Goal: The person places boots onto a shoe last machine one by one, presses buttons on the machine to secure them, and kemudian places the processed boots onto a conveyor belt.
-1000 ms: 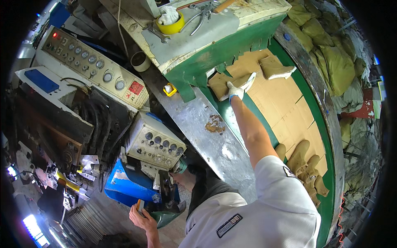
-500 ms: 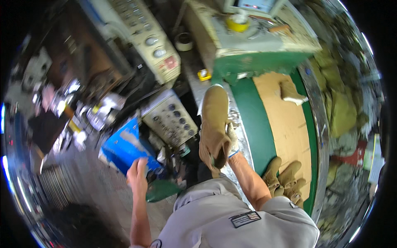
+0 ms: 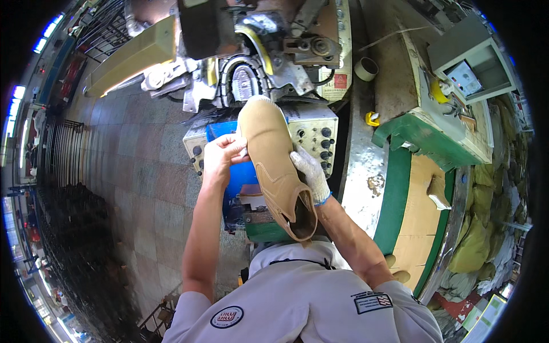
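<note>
A tan boot upper (image 3: 269, 146) is held in front of me, its toe pointing away and its open collar toward my body. My bare left hand (image 3: 222, 157) pinches at its left edge, where something small and white shows at the fingertips. My right hand (image 3: 310, 172), in a white knitted glove with a blue cuff, grips the boot from the right side; part of the fingers is hidden. Just beyond the toe is the machine's metal shoe-shaped clamp (image 3: 242, 83), with curved jaws around it.
A control box with black knobs (image 3: 311, 137) sits below the clamp, beside a blue panel (image 3: 240, 177). To the right stand a metal ledge (image 3: 366, 188) and a green-edged bench with cardboard (image 3: 420, 211), holding another tan boot piece (image 3: 438, 191). A yellow machine arm (image 3: 134, 54) juts out leftward.
My view has swung left to face the machine. The boot has come in front of the clamp, and my left hand, apart from it before, now pinches its edge.
</note>
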`<action>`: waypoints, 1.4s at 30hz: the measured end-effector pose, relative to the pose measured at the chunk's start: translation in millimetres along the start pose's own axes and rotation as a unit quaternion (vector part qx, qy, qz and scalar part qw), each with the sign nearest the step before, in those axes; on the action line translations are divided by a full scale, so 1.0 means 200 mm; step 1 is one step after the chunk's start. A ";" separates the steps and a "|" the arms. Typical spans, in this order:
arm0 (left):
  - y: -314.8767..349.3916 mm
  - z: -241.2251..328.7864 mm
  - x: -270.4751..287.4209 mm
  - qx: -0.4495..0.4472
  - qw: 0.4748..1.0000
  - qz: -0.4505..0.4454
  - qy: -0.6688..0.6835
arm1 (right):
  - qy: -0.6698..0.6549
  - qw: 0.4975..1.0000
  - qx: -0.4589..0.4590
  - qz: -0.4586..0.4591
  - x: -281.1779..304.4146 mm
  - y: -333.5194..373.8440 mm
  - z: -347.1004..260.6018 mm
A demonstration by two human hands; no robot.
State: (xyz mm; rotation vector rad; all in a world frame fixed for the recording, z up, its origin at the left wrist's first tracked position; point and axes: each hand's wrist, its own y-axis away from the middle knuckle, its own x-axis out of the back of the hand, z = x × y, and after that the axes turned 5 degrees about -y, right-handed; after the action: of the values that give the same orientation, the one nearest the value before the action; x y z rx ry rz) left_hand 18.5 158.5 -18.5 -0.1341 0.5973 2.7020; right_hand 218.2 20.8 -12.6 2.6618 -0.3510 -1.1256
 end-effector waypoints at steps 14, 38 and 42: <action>-0.21 0.09 0.02 -0.122 0.980 0.123 0.101 | -0.062 0.993 0.062 0.082 -0.26 -0.54 0.11; -0.22 -0.12 -0.04 -0.033 0.994 0.032 0.101 | 0.340 0.897 0.268 0.093 0.05 -0.75 0.39; -0.21 -0.10 -0.04 -0.024 0.994 0.032 0.102 | 0.273 0.929 0.216 0.127 -0.01 -0.73 0.36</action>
State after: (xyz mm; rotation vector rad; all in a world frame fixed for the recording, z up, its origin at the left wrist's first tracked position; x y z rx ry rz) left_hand 41.4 183.5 -52.3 -0.4134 0.6041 2.7852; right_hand 184.5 150.2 -104.0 3.0254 -0.8787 -0.2153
